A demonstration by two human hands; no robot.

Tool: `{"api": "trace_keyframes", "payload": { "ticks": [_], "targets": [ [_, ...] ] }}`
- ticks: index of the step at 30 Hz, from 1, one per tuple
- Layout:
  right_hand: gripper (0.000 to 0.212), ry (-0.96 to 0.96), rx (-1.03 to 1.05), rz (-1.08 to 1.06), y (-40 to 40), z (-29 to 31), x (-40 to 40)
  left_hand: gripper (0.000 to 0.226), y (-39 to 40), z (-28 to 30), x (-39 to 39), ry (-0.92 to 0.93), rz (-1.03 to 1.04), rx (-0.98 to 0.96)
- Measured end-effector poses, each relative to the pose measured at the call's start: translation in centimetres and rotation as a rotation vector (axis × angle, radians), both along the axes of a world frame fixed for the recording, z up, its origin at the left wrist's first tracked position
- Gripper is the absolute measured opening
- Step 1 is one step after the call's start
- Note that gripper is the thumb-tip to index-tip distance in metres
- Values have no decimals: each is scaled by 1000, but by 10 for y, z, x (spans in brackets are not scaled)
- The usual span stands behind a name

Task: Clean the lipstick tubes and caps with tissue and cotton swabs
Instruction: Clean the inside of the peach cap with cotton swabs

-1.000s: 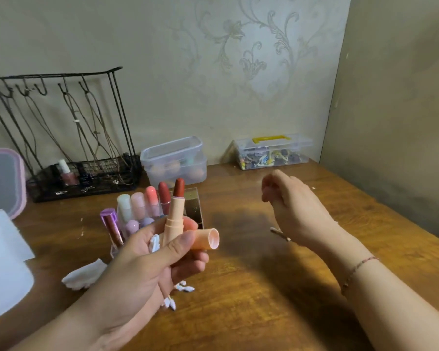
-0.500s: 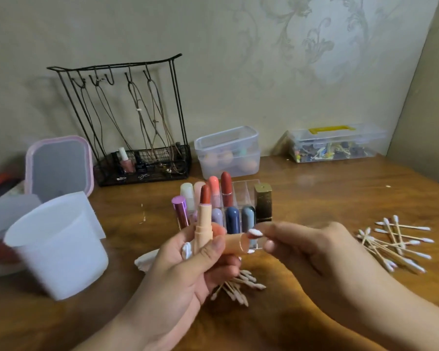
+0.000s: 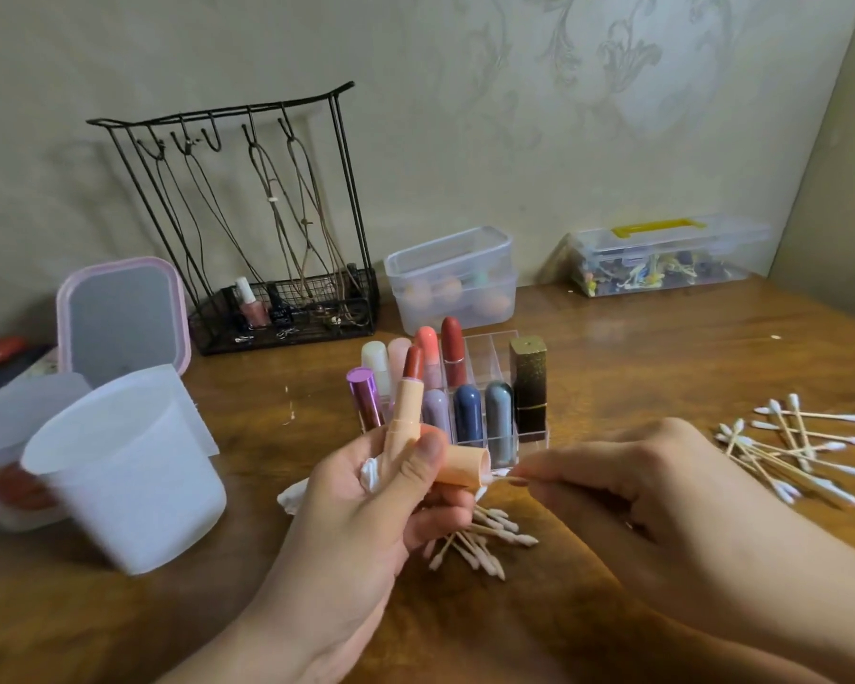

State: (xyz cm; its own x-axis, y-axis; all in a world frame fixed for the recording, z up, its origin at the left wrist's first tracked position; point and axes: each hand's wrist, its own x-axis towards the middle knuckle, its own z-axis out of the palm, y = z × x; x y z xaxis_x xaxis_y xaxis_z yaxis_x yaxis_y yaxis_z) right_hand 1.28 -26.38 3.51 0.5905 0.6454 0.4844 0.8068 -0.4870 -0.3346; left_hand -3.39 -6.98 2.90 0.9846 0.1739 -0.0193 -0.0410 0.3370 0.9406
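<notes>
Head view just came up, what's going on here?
A person is cleaning a lipstick cap. The left hand holds an open peach lipstick, its cap and some tissue. The right hand pinches a swab at the cap's mouth. Used swabs lie below, clean swabs to the right.

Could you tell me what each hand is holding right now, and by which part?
Left hand: lipstick by its base, cap by its closed end. Right hand: cotton swab, pinched along its stick.
</notes>
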Motion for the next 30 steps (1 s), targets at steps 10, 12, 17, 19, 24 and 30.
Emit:
{"api": "trace_keyframes", "payload": {
  "ticks": [10, 12, 17, 19, 24, 30],
  "targets": [
    [29, -189, -4, -80, 2, -2, -5, 45, 1, -7, 0, -17, -9, 278],
    [26, -210, 26, -66, 3, -3, -7, 41, 2, -7, 0, -3, -28, 300],
    [19, -211, 36, 18, 5, -6, -10, 39, 2, -8, 0, -26, -12, 352],
    [17, -195, -16, 56, 5, -6, -10, 40, 3, -8, 0, -20, 2, 333],
    [14, -190, -135, -23, 4, -5, -9, 35, 4, -5, -3, 64, -81, 190],
    [11, -270, -76, -99, 9, -9, -13, 49, 2, -7, -2, 41, -76, 374]
  ]
}}
